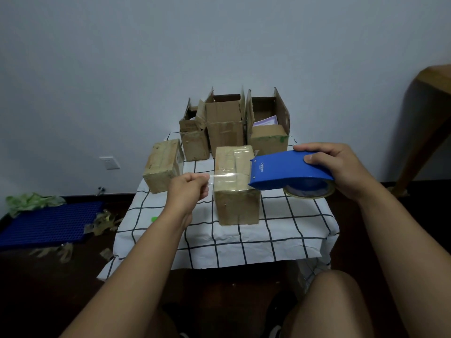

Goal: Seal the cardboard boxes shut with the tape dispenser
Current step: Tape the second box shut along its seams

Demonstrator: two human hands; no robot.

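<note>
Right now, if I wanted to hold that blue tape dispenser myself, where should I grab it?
Probably as the right hand does: wrap the blue tape dispenser at its rounded rear hood, coming from behind. The cutter end faces the tape strip, so keep clear of it.

Room was dim, light soft and even, bluish cast on far wall [122, 57]. Floor [48, 276] nearly black. Faint glare on tape strip [229, 176]. Wide-angle bending at edges; corners soft.
</note>
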